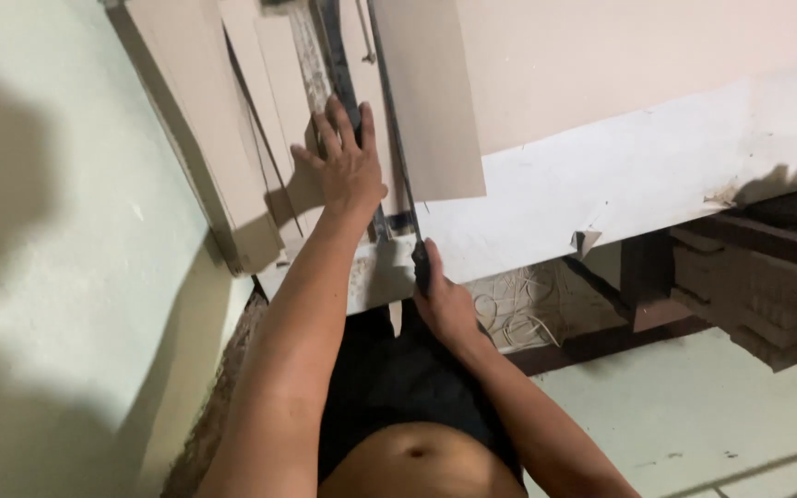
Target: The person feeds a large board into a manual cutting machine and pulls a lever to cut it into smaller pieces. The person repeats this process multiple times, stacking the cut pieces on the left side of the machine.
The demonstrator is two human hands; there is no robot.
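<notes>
My left hand (346, 164) lies flat with fingers spread on a beige cardboard sheet (274, 88), pressing it down on a white work table (620, 175). My right hand (443, 302) is closed around the dark handle (422, 261) of a long cutter blade arm (391, 120) that runs away from me across the table. To the right of the blade lies another beige sheet (435, 101). A metal ruler strip (311, 55) runs beside my left fingers.
A pale green wall (57, 258) rises close on the left. A stack of beige boards (196, 120) leans by it. Under the table sit brown cardboard stacks (749, 295) and a patterned surface (528, 304). A tiled floor (694, 415) lies at lower right.
</notes>
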